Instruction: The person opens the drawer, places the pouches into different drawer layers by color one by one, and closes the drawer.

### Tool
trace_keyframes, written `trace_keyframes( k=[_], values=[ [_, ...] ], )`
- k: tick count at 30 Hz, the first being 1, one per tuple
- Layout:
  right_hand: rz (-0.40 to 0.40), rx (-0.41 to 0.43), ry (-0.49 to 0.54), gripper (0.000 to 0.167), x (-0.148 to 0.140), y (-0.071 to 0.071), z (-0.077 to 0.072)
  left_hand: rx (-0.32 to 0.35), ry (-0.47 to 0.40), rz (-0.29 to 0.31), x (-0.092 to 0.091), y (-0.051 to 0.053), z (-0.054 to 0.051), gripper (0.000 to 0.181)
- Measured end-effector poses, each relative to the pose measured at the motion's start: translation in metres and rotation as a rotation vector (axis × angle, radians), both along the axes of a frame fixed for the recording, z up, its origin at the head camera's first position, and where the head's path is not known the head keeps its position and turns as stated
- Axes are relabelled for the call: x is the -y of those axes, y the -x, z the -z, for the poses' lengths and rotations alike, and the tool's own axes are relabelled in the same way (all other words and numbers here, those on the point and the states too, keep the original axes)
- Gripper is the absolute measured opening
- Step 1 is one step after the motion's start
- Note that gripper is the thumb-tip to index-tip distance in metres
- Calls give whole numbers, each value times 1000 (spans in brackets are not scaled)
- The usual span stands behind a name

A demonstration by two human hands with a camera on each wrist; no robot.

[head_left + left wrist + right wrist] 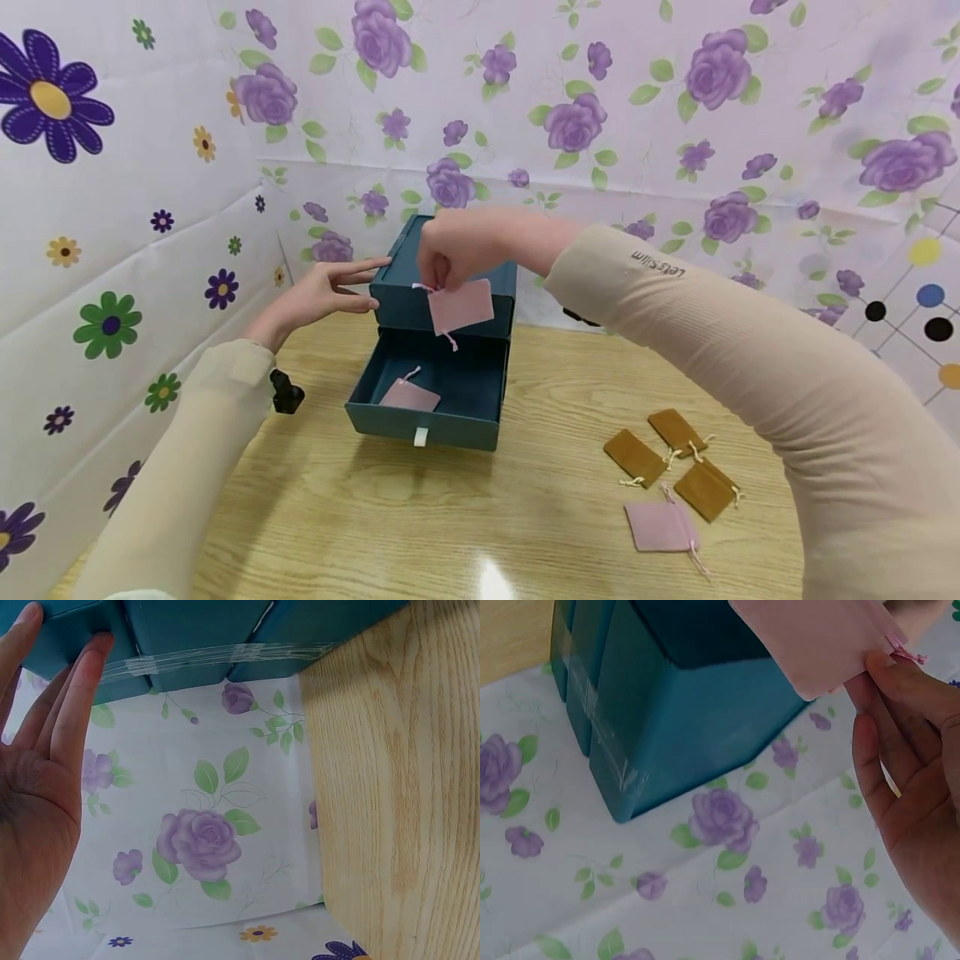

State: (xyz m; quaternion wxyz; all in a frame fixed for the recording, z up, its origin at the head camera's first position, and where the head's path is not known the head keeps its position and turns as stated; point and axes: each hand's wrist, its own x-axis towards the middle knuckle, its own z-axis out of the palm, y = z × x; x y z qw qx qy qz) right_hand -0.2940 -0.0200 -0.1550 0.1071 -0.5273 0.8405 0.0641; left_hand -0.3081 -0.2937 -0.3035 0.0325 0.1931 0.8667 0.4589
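Closest to the camera in the head view is the beige right sleeve (735, 358), running to the right hand (472, 242), whose fingertips are pinched on a pink pouch (462, 310) in front of the teal box (401, 307), above its pulled-out drawer (450, 429). Another pouch (411, 397) lies in there, and three mustard pouches (706, 489) plus a flat pink one (660, 527) sit on the table (555, 467) off to the right. The left hand (330, 287) just has its fingers resting on the box, not wrapped round anything. Left wrist cam: same story, fairly straight fingers against teal panels with clear tape (187, 660) across them. Right wrist cam: thumb and fingers are clamped on the pouch's edge, right by the pink cord (909, 652). I'd guess it's super light, soft velvety fabric, so not slippery and basically unbreakable, but floppy. Honestly, I'd grab it by the gathered edge like this; cord alone would probably let it swing.
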Motion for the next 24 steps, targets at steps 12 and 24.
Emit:
trace_keyframes(
  k=[12, 24],
  values=[
    [-26, 78, -37, 20, 21, -4, 35, -23, 16, 7, 1, -1, 0, 64],
    [-45, 136, -80, 20, 33, -6, 68, -15, 6, 23, 2, 0, 0, 64]
  ],
)
